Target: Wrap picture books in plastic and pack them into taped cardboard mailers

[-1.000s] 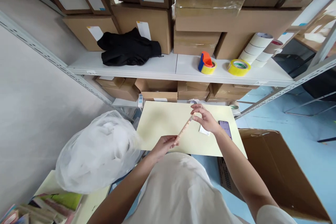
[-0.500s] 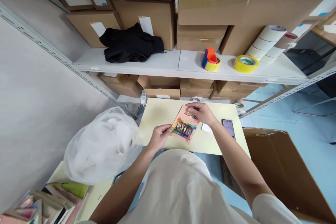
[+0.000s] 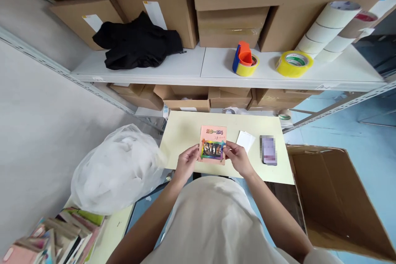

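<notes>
A pink book [image 3: 212, 145] with a rainbow-framed picture on its cover is held upright to my view, just over the cream table [image 3: 182, 126]. My left hand [image 3: 187, 161] pinches its left edge, and my right hand [image 3: 237, 157] grips the right edge, thumbs at the front. Both hands are closed on it. Right of the book, white cards or papers [image 3: 245, 140] lie on the table. Farther right is a phone [image 3: 268, 150], its screen blurred out.
An open cardboard box [image 3: 334, 198] stands on the right. At left are a bag of white plastic wrap [image 3: 117, 169] and a heap of books [image 3: 58, 235]. The shelf [image 3: 213, 68] ahead bears a black garment [image 3: 139, 41], a tape dispenser [image 3: 245, 60] and yellow tape [image 3: 294, 64].
My right hand has moved from the book's top down to its right edge. The book has turned from tilted to straight. My view has shifted a little.
</notes>
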`<action>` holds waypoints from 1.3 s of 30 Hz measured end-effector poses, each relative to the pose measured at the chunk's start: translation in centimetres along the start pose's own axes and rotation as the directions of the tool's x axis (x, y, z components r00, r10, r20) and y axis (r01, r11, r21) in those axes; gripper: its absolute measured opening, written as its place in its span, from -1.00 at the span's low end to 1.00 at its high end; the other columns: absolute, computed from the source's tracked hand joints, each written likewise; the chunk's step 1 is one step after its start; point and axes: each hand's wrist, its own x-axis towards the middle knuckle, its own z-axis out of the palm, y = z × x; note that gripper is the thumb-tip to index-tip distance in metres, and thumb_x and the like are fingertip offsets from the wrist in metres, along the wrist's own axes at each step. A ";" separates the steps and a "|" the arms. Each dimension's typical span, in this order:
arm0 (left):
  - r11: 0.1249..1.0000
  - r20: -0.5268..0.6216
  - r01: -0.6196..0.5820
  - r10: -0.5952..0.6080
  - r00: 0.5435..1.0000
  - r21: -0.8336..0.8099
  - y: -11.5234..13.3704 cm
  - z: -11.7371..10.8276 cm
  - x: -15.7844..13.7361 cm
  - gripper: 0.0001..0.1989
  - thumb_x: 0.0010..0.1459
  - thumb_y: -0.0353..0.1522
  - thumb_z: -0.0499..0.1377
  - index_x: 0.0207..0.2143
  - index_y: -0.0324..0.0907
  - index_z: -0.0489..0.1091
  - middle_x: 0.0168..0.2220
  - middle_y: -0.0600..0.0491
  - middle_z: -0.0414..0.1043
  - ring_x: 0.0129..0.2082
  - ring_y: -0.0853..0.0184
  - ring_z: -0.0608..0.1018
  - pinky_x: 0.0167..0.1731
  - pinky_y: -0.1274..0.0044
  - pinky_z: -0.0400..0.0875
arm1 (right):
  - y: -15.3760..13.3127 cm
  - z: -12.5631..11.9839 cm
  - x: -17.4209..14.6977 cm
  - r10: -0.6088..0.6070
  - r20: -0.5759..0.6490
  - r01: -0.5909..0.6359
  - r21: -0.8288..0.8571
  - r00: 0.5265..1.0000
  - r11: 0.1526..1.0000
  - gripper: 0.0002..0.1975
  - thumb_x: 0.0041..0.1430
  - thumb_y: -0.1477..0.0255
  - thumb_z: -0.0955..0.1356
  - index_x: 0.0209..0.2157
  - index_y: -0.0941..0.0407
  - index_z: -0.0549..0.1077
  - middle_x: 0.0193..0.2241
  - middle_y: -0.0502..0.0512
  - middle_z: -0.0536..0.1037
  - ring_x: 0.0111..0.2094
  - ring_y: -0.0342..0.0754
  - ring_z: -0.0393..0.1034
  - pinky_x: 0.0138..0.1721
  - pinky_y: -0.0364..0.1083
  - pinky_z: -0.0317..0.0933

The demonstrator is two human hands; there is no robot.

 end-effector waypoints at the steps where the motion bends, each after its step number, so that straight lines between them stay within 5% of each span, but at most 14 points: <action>1: 1.000 -0.023 0.015 -0.015 1.000 -0.003 -0.1 0.3 0.2 -0.45 -0.01 -0.07 0.23 -0.02 -0.20 0.42 -0.11 -0.08 0.50 -0.16 0.24 0.53 -0.17 0.44 0.44 | 0.2 -0.4 0.1 0.013 0.001 -0.013 0.013 1.000 1.000 -0.54 0.07 0.14 0.35 -0.04 0.09 0.45 -0.38 0.06 0.57 -0.38 -0.03 0.45 -0.33 0.00 0.39; 7: 0.992 -0.052 0.046 -0.040 0.998 0.114 -1.1 0.8 0.5 -0.48 -0.02 -0.15 0.25 -0.01 -0.17 0.40 -0.11 -0.09 0.47 -0.20 0.27 0.54 -0.26 0.47 0.48 | 2.2 -1.1 1.3 0.110 0.015 -0.110 0.071 0.994 0.991 -0.54 0.03 0.12 0.36 -0.08 0.08 0.46 -0.41 0.04 0.57 -0.41 -0.03 0.45 -0.33 0.02 0.40; 15: 0.988 -0.148 0.102 -0.084 0.985 0.117 -2.7 -3.1 2.2 -0.49 0.00 -0.18 0.24 0.00 -0.16 0.38 -0.03 -0.09 0.40 -0.13 0.25 0.51 -0.28 0.49 0.50 | 5.4 3.5 5.9 0.215 -0.049 -0.213 0.039 0.975 0.976 -0.57 -0.07 0.11 0.40 -0.22 0.09 0.38 -0.38 0.11 0.58 -0.35 -0.01 0.46 -0.31 0.03 0.40; 24: 0.959 -0.233 0.137 -0.078 0.969 0.247 -6.4 -12.5 15.1 -0.60 -0.08 -0.32 0.28 -0.12 -0.16 0.46 -0.19 -0.05 0.38 -0.22 0.29 0.51 -0.30 0.52 0.45 | 11.0 11.5 18.9 0.204 -0.170 -0.233 -0.170 0.964 0.958 -0.66 -0.09 0.21 0.35 -0.27 0.12 0.39 -0.41 0.04 0.49 -0.44 -0.12 0.37 -0.40 -0.07 0.39; 30: 0.881 -0.181 0.143 -0.066 0.981 0.452 -10.3 -17.8 24.8 -0.84 -0.03 -0.37 0.20 -0.32 -0.16 0.47 -0.33 0.04 0.41 -0.32 0.34 0.51 -0.24 0.50 0.42 | 15.6 15.3 27.8 0.226 -0.262 -0.325 -0.447 0.938 0.833 -0.73 -0.03 0.39 0.30 -0.24 0.11 0.50 -0.39 0.03 0.57 -0.36 -0.11 0.45 -0.32 -0.13 0.34; 39: 0.816 -0.063 0.111 -0.091 0.994 0.567 -12.6 -20.6 28.2 -0.89 0.00 -0.41 0.12 -0.39 -0.17 0.44 -0.43 0.07 0.38 -0.40 0.38 0.46 -0.27 0.52 0.38 | 17.6 17.5 30.5 0.262 -0.339 -0.413 -0.524 0.904 0.745 -0.71 -0.02 0.54 0.31 -0.22 0.09 0.52 -0.34 0.03 0.59 -0.30 -0.10 0.48 -0.26 -0.16 0.35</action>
